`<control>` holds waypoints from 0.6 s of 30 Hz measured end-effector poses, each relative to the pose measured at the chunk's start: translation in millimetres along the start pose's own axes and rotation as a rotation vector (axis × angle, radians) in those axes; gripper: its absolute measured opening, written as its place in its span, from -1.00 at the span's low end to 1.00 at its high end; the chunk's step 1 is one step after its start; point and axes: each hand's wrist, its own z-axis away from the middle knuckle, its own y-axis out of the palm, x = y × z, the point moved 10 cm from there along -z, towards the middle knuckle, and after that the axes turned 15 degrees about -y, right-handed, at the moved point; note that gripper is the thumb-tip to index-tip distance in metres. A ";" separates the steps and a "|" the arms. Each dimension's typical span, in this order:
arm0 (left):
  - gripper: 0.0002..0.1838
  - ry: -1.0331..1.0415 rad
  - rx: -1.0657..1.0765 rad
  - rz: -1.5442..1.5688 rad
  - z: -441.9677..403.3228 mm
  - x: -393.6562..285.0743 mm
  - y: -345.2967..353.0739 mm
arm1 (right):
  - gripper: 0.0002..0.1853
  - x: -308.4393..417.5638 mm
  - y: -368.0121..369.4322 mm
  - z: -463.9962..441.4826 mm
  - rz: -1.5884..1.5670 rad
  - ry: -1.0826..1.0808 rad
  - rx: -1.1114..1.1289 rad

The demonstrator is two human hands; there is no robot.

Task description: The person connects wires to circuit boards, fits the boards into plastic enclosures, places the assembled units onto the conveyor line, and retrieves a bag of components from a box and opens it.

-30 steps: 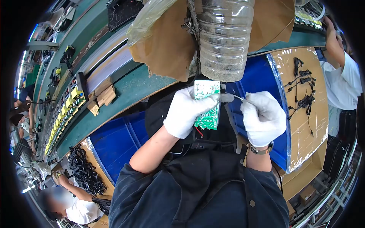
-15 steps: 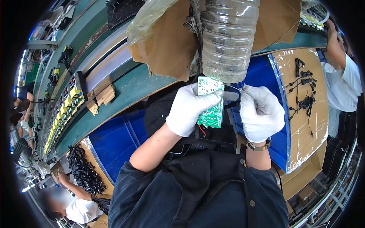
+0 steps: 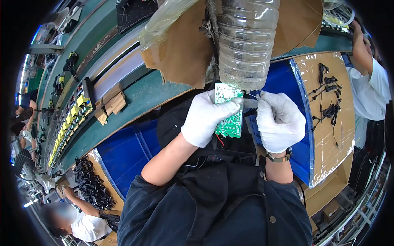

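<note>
In a white glove, my left hand (image 3: pixel 203 119) grips a green circuit board (image 3: pixel 229 128) by its left edge, thumb lying across the face. The board stands roughly upright, its solder-dotted side turned to me. My right hand (image 3: pixel 282 123), also gloved, is closed in a pinch just right of the board. From its fingertips a thin pale wire (image 3: pixel 251 95) reaches toward the board's upper right edge; whether it touches is unclear. Right above the board hangs a ribbed clear plastic bottle (image 3: pixel 246 49). A red wire (image 3: pixel 221 142) shows below the board.
Brown cardboard (image 3: pixel 180 53) hangs beside the bottle. On the green bench (image 3: pixel 143 88) at left stands a row of boards with yellow parts (image 3: pixel 72 119). Black cables (image 3: pixel 328 94) lie on cardboard at right, over a blue bin (image 3: pixel 287 78). Co-workers are at both sides.
The board and my left hand have shifted slightly right. My right hand has moved a little left, closer to the board, still holding the wire.
</note>
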 end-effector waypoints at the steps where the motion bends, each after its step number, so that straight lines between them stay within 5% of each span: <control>1: -0.69 0.006 -0.013 0.000 -0.9 0.9 -1.5 | -0.87 0.4 0.0 0.2 0.003 -0.001 0.001; 18: -0.69 -0.014 0.003 0.012 3.5 0.4 -0.5 | -0.88 6.4 8.1 -6.2 0.053 -0.059 0.059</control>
